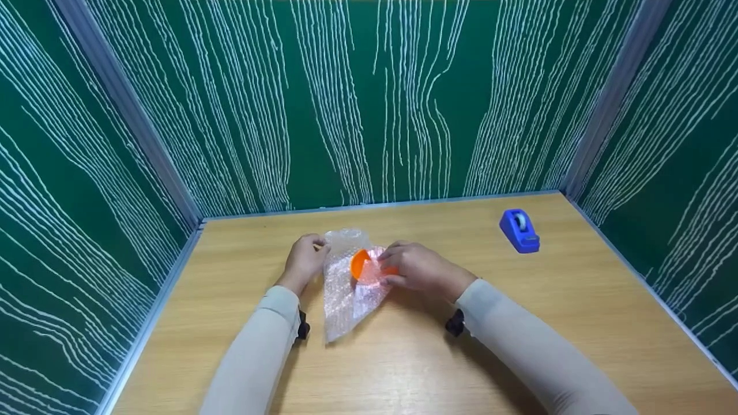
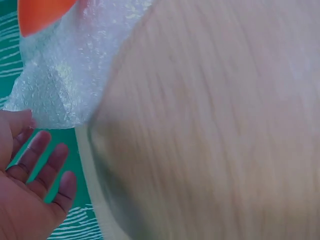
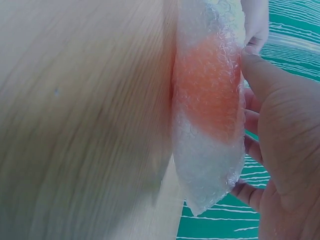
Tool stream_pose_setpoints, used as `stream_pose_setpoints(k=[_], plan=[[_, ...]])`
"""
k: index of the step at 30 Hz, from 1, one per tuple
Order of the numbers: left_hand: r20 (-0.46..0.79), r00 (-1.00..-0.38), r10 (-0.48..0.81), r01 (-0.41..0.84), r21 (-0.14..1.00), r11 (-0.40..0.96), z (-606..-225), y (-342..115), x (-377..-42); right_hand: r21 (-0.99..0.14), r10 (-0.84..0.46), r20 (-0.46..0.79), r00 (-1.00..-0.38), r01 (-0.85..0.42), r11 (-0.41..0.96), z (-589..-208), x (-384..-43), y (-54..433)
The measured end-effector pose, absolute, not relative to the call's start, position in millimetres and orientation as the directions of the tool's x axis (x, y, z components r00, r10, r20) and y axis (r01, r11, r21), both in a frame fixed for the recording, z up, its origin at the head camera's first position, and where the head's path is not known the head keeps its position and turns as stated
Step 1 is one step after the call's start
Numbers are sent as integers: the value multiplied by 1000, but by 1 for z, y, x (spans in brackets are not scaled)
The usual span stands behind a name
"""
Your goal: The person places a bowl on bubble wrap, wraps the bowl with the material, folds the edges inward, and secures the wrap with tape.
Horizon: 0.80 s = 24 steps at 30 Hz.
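At the centre of the head view, a bright orange, rounded, cup-like object is partly covered by a folded sheet of clear bubble wrap on a light wooden table. The sheet's upper left edge is pinched by the left hand. The flap over the object is gripped by the right hand, well apart from the left. At right, a blue tape dispenser is seen.
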<state>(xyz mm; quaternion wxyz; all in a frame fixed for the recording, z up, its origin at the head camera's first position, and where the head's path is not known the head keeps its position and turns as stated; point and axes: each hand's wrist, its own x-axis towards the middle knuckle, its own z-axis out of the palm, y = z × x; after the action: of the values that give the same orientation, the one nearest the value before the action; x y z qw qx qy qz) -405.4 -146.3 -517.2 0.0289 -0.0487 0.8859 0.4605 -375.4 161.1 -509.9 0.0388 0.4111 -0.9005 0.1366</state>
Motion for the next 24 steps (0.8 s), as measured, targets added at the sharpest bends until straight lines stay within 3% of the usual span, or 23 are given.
stream_pose_setpoints(k=[17,24], plan=[[79,-992,99,123,769,627,-497,-117,-377,-226,-709,151,-688,-723,653,-506,-373,160],[153,-960,234,273,694,666,-498,-105,-367,-204,-739,185,-648,-761,616,-506,-374,159]])
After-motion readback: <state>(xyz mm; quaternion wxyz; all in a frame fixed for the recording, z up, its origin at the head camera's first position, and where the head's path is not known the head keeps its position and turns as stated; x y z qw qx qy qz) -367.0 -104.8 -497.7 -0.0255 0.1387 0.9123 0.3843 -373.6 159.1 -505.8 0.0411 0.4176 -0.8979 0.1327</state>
